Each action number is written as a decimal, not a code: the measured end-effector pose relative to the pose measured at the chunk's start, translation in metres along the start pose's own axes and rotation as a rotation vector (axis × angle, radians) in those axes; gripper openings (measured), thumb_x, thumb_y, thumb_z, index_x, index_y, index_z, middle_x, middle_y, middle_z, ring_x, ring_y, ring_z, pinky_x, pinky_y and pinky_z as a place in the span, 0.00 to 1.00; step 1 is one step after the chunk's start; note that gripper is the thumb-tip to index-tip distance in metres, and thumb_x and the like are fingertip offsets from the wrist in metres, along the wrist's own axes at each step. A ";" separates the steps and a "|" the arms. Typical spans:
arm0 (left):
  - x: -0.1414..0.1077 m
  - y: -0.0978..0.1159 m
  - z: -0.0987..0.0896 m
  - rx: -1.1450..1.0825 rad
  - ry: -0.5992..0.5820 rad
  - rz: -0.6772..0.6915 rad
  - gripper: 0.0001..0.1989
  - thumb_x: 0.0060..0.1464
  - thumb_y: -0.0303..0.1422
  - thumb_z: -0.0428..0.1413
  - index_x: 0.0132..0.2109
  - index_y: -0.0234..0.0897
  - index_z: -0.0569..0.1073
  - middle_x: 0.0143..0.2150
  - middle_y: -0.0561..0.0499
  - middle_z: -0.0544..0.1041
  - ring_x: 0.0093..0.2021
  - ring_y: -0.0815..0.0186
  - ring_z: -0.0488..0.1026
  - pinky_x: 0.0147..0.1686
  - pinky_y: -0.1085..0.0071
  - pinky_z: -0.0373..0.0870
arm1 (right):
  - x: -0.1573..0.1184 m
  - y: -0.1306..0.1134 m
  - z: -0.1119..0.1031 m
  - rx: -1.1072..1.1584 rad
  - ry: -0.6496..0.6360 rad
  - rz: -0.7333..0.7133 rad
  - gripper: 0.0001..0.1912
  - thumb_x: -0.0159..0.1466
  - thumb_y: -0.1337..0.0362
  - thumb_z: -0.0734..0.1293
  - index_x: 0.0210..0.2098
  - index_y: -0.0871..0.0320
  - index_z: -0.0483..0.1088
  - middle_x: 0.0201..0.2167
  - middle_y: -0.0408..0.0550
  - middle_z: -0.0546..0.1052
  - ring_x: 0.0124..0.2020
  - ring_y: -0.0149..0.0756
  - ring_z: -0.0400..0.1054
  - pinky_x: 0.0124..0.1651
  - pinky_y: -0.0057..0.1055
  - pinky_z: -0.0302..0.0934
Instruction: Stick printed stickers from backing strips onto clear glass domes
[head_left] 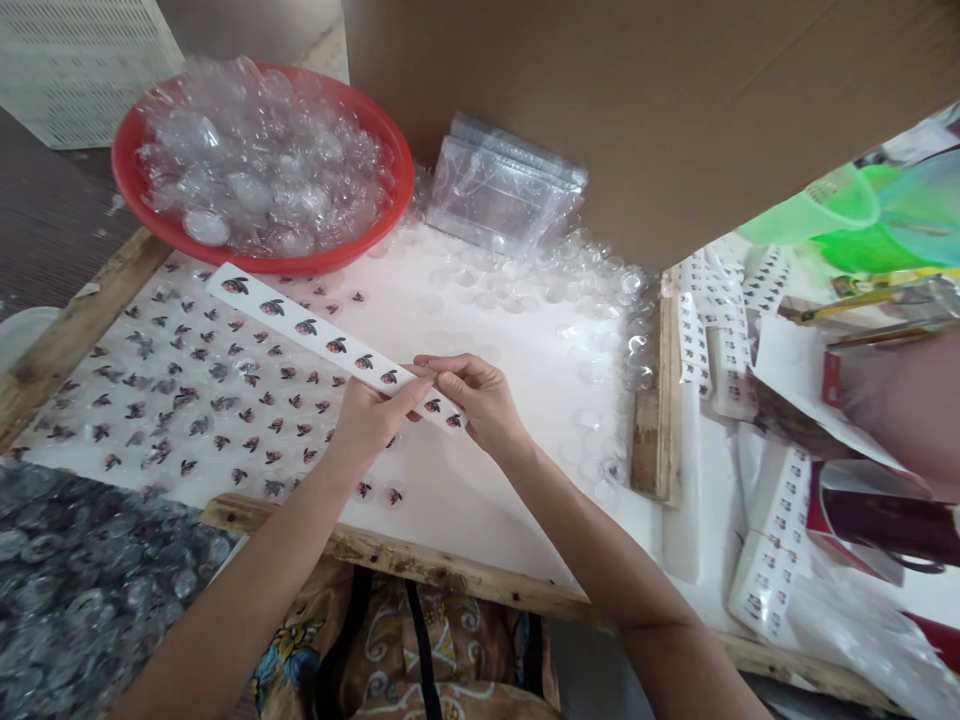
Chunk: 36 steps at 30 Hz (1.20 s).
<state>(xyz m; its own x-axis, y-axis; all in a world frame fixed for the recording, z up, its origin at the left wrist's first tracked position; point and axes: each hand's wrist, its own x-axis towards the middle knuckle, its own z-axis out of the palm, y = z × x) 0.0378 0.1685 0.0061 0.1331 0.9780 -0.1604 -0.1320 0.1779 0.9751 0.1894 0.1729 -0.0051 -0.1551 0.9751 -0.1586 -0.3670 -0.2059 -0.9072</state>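
Note:
A white strip of stickers printed with a row of small dark-and-pink figures slants across the middle of the head view. My left hand grips it from below near its right end, thumb on top. At the same end, my right hand is closed in a pinch at the strip's upper edge; whatever lies between its fingertips is too small to make out. Beneath both hands is a white work surface. Its left half carries many clear round pieces bearing the same figure, and plain clear discs lie along the right and back.
A red basin heaped with clear plastic pieces stands at back left. Behind rises a large cardboard box, with a clear plastic container before it. Wooden strips edge the surface. Sticker bundles and a dark mug sit right.

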 end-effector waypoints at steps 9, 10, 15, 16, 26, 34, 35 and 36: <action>0.001 -0.003 -0.001 0.004 0.010 0.005 0.09 0.50 0.37 0.62 0.36 0.37 0.80 0.32 0.50 0.79 0.31 0.64 0.75 0.25 0.72 0.72 | 0.000 0.001 0.001 0.009 0.017 0.003 0.11 0.52 0.55 0.77 0.32 0.51 0.78 0.41 0.44 0.82 0.45 0.38 0.76 0.54 0.42 0.67; 0.001 -0.003 0.000 0.012 0.017 0.004 0.09 0.50 0.37 0.62 0.36 0.37 0.80 0.32 0.50 0.79 0.31 0.64 0.75 0.25 0.72 0.71 | 0.000 0.001 0.001 0.007 0.018 0.001 0.11 0.52 0.54 0.77 0.32 0.51 0.78 0.41 0.44 0.82 0.46 0.39 0.76 0.55 0.43 0.67; 0.000 0.000 0.000 0.034 0.024 0.007 0.09 0.49 0.38 0.62 0.35 0.37 0.80 0.30 0.50 0.79 0.30 0.65 0.74 0.25 0.72 0.72 | 0.000 0.001 0.001 0.005 0.016 0.004 0.12 0.52 0.54 0.77 0.32 0.51 0.77 0.41 0.44 0.82 0.46 0.40 0.76 0.55 0.44 0.67; 0.000 0.001 0.000 0.033 0.020 0.009 0.09 0.49 0.38 0.63 0.35 0.37 0.80 0.30 0.51 0.78 0.30 0.65 0.74 0.25 0.72 0.72 | 0.000 0.000 0.001 0.007 0.015 0.002 0.12 0.52 0.54 0.77 0.32 0.51 0.78 0.41 0.44 0.82 0.46 0.40 0.76 0.55 0.44 0.67; 0.000 -0.003 0.000 0.005 0.028 0.002 0.09 0.49 0.37 0.63 0.36 0.37 0.80 0.32 0.50 0.80 0.30 0.65 0.75 0.25 0.72 0.72 | 0.000 0.001 0.001 -0.008 0.019 -0.002 0.12 0.52 0.54 0.77 0.32 0.51 0.78 0.41 0.45 0.82 0.45 0.39 0.76 0.54 0.43 0.67; 0.001 -0.004 -0.001 0.008 0.016 0.007 0.08 0.50 0.37 0.63 0.35 0.38 0.80 0.32 0.50 0.79 0.30 0.65 0.74 0.25 0.71 0.72 | 0.001 0.002 0.000 0.000 0.016 -0.001 0.12 0.52 0.54 0.77 0.32 0.51 0.78 0.41 0.44 0.82 0.45 0.38 0.76 0.53 0.42 0.68; 0.001 -0.004 -0.001 0.010 0.019 0.003 0.08 0.49 0.37 0.63 0.35 0.38 0.80 0.31 0.50 0.79 0.30 0.65 0.74 0.25 0.71 0.72 | 0.001 0.002 0.000 0.001 0.014 0.001 0.12 0.52 0.54 0.77 0.32 0.51 0.78 0.41 0.43 0.82 0.44 0.38 0.76 0.53 0.42 0.68; 0.001 -0.004 -0.001 0.011 0.023 -0.001 0.09 0.49 0.37 0.63 0.35 0.37 0.80 0.31 0.50 0.79 0.30 0.65 0.74 0.25 0.71 0.72 | 0.001 0.002 0.000 0.001 0.014 0.003 0.11 0.52 0.54 0.77 0.32 0.51 0.78 0.41 0.43 0.82 0.44 0.38 0.76 0.53 0.42 0.68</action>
<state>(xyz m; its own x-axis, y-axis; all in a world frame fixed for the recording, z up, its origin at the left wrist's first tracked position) 0.0376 0.1689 0.0024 0.1104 0.9802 -0.1646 -0.1216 0.1777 0.9765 0.1887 0.1733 -0.0073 -0.1433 0.9754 -0.1673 -0.3673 -0.2094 -0.9062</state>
